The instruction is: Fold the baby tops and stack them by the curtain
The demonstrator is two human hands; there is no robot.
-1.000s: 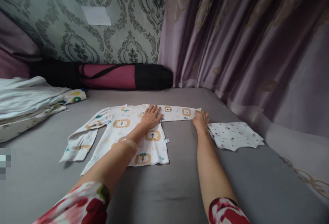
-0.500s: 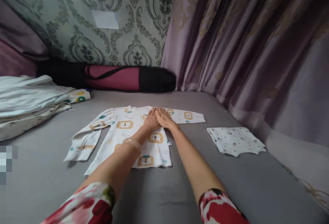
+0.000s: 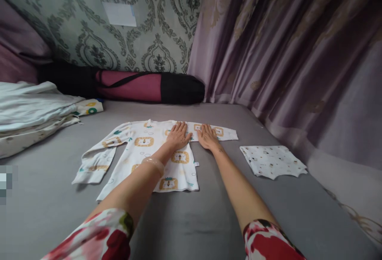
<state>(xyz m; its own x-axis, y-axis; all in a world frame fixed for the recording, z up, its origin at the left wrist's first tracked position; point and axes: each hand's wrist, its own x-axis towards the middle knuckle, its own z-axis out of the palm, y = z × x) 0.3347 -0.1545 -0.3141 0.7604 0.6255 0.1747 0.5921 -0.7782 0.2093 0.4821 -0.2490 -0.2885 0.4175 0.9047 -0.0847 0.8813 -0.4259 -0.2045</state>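
A small white long-sleeved shirt (image 3: 155,140) printed with lion faces lies spread on the grey sheet. Its right-side sleeve stretches straight out, while the left-side one bends down toward me. My left hand (image 3: 179,136) rests flat, fingers spread, on the shirt near the shoulder of the straight sleeve. Midway along that same sleeve, my right hand (image 3: 208,136) lies flat with its fingers extended. Neither hand grips anything. My left forearm covers part of the shirt's body.
A folded white printed cloth (image 3: 273,161) lies to the right. Piled clothes (image 3: 36,107) sit at the left. Along the patterned wall rests a long black and maroon bag (image 3: 131,87). Purple curtains (image 3: 268,45) hang at the right, over the edge of the grey sheet (image 3: 221,220).
My right hand has slid right along the straight sleeve, away from my left hand. My left hand stays near the shoulder. The view has tilted slightly.
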